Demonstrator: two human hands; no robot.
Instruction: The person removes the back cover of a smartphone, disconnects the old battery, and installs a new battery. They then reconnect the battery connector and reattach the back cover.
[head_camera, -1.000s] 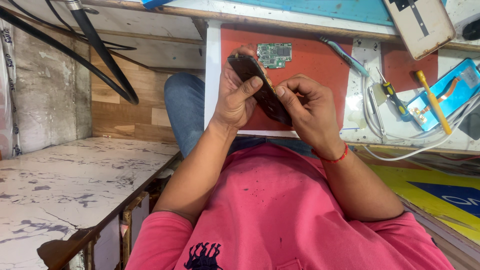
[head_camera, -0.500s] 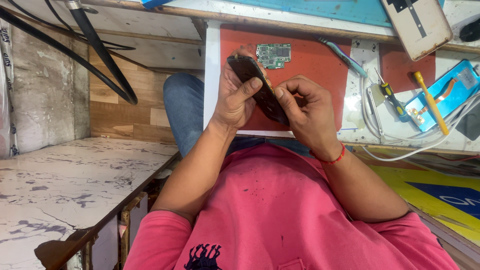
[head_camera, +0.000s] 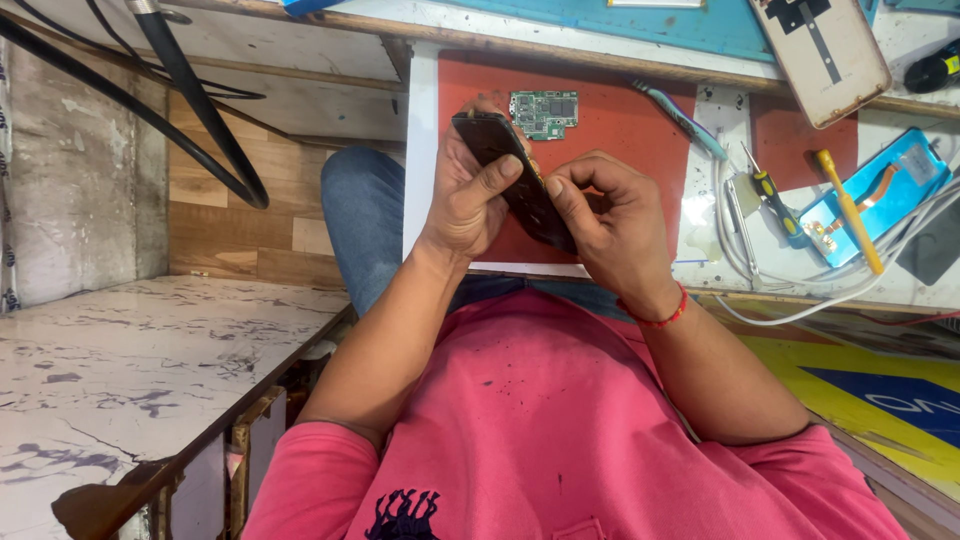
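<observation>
- The dark phone body (head_camera: 515, 180) is held up over the red mat (head_camera: 620, 130), tilted, both hands on it
- Left hand (head_camera: 470, 195) is curled round its upper end, thumb pressed across the face
- Right hand (head_camera: 610, 215) pinches the lower edge with bent fingertips (head_camera: 556, 188), nearly closed
- A green circuit board (head_camera: 544, 113) already lies out on the mat just behind the phone body, so it looks part-stripped; what remains inside cannot be told

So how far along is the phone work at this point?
Done: a green circuit board lies out on the red mat. In hand: the left hand holds the dark phone body while the right hand picks at its edge. Left: the board is not back in.
</observation>
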